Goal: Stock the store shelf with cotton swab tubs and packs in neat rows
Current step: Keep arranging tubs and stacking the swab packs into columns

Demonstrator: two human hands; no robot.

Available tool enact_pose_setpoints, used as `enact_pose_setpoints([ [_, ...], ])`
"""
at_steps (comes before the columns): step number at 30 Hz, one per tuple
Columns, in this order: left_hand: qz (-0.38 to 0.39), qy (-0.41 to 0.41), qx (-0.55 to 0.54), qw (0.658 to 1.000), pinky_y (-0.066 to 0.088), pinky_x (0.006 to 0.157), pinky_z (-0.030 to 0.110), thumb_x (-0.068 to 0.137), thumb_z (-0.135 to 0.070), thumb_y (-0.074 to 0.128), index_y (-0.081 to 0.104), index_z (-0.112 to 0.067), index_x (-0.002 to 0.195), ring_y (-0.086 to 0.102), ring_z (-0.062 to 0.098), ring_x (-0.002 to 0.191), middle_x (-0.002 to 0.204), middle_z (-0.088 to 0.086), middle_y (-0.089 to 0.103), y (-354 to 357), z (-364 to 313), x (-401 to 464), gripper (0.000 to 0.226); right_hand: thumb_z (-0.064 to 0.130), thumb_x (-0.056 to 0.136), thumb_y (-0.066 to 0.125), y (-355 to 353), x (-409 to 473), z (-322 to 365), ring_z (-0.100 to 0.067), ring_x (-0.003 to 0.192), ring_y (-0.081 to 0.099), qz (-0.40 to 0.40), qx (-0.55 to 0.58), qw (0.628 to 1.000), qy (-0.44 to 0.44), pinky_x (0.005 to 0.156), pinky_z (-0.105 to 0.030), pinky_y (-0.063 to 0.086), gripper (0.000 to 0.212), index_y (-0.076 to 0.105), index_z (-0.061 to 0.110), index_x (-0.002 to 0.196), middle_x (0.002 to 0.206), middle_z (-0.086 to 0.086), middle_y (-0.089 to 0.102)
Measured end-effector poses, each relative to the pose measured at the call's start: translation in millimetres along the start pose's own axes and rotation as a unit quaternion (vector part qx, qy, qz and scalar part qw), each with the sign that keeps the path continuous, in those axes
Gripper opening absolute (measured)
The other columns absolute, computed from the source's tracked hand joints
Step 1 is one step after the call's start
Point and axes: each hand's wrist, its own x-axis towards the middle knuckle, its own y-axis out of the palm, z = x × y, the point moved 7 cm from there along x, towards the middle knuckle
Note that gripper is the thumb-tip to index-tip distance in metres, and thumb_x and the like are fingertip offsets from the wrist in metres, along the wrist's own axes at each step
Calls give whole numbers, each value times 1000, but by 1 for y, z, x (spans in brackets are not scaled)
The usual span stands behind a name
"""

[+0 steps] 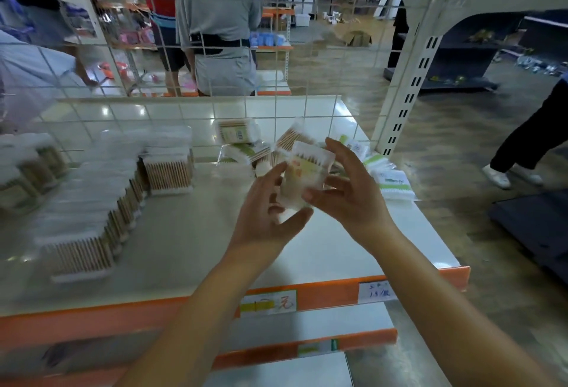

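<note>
- Swab pack (304, 176): soft plastic, held up over the shelf (190, 233), mid-right, in front of the loose pile (246, 147) at the back grid.
- Right hand (347, 190) pinches it, thumb on the front & fingers behind. Left hand (267, 205) is open w/ fingertips just touching the pack's left edge, not gripping.
- Risk: thin pinch on slick film, so pack could slip or twist during a handover.
- Risk: pile behind is jumbled; reaching past may knock packs off the right edge, where a few green-white packs (387, 174) already lie close to it.
- Tub rows (101, 211) on left look tight; a careless nudge could skew them.
</note>
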Motion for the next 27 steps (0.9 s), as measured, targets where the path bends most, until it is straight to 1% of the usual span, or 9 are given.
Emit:
enact_pose_setpoints([
  [3,-19,38,49,998,54,80,32,69,-32,71,40,-32,131,57,16,105,121,-4,50,-3,-4,-8,69,6,70,78,9,-6,0,-15,100,63,-5,-45,999,-21,79,-30,56,80,36,30,133,128,1,51],
  [7,-19,48,81,995,53,86,37,72,-32,69,33,-36,133,53,16,112,126,-7,47,-12,-1,-15,71,19,68,81,20,-9,5,-16,108,58,-12,-98,993,-65,79,-24,54,79,34,39,128,134,0,45],
  [9,-18,48,95,994,51,87,28,76,-25,73,32,-33,136,53,11,111,128,-8,46,-20,4,-16,73,25,67,77,28,-10,10,-17,110,56,-19,-126,987,-97,77,-18,53,75,35,42,127,136,1,42],
  [12,-17,62,142,988,42,81,5,76,-22,74,27,-43,132,48,-9,104,125,-14,43,-37,8,-18,76,24,67,75,43,-9,13,-20,116,52,-35,-180,973,-138,79,-19,52,76,35,37,130,140,0,37],
  [14,-15,53,182,982,37,80,4,77,-23,73,22,-47,130,43,-14,102,124,-16,39,-54,12,-20,77,21,69,75,55,-6,15,-24,120,48,-42,-195,967,-156,83,-20,50,76,33,31,132,141,-4,37],
  [19,-28,31,278,960,34,99,29,84,-30,63,10,-38,141,34,14,129,145,-3,30,-111,10,-28,78,26,71,74,102,1,25,-25,127,41,-29,-232,954,-186,89,-36,51,74,32,25,131,141,-11,38],
  [22,-37,-1,335,942,28,107,35,88,-35,57,6,-32,147,23,18,136,151,-4,18,-153,12,-30,79,24,70,74,135,6,31,-24,127,40,-16,-242,950,-195,87,-41,52,76,30,27,132,142,-13,37],
  [24,-56,3,352,934,32,107,39,87,-34,58,8,-29,148,25,21,135,150,-2,22,-182,9,-33,79,21,70,74,159,9,36,-28,128,41,-11,-232,952,-200,87,-46,52,77,30,27,132,141,-13,37],
  [27,-86,-7,375,923,28,106,35,87,-34,58,6,-32,147,21,20,136,151,-2,18,-226,5,-41,80,20,70,74,199,13,44,-26,128,41,1,-213,957,-198,88,-47,51,76,31,29,132,142,-11,37],
])
